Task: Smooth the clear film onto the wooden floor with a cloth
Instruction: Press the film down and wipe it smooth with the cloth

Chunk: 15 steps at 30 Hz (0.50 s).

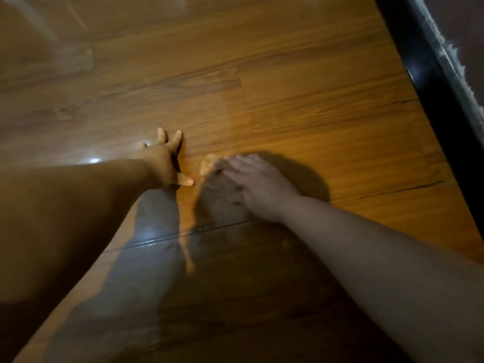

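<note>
Head view: person is leaning over the wooden floor (pixel 301 82) w/ both arms stretched out. Left hand (pixel 162 161) is lying flat on the boards, fingers spread wide, thumb (pixel 184 180) pointing right w/ what looks like a bandage strip round it; it's gripping nothing, just pressing down. Right hand (pixel 258 187) is lying palm-down on a brownish cloth (pixel 218 192), fingers extended over it, pressing it onto the floor rather than clenching it. Hand and cloth are both blurring, so cloth edges are hard to tell. Cloth is sitting just right of the left thumb, near but apart. Clear film (pixel 86 82) is showing as a pale glossy sheen over the left part of the floor, w/ 1 faint vertical edge running down toward the cloth; 2 bright glints are showing near the left arm. Dark baseboard (pixel 424 82) is running diagonally along the right side.
</note>
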### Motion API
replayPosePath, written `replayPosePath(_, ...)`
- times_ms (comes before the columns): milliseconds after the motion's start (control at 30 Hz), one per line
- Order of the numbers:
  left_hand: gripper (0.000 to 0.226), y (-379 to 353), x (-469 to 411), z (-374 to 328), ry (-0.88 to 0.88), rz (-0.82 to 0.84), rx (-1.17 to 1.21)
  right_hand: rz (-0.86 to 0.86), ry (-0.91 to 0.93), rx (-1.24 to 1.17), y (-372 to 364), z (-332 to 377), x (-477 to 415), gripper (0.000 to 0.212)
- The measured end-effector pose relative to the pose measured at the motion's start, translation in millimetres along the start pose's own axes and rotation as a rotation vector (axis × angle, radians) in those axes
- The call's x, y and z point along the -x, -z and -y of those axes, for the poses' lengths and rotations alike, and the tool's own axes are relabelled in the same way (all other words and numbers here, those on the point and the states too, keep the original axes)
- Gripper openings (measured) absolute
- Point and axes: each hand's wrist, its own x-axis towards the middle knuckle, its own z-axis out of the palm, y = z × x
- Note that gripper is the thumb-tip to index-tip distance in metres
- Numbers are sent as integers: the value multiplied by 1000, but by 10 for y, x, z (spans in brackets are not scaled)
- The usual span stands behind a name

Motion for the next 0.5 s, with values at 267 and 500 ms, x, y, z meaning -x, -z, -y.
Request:
replayPosePath(267, 113, -70, 283, 3, -37, -11, -15, -240, -724, 46, 479, -1090, 443, 58)
replayPosePath(500, 90, -414, 856, 101, -66, -23, 105, 122, 50, 80, -434, 770, 616, 28)
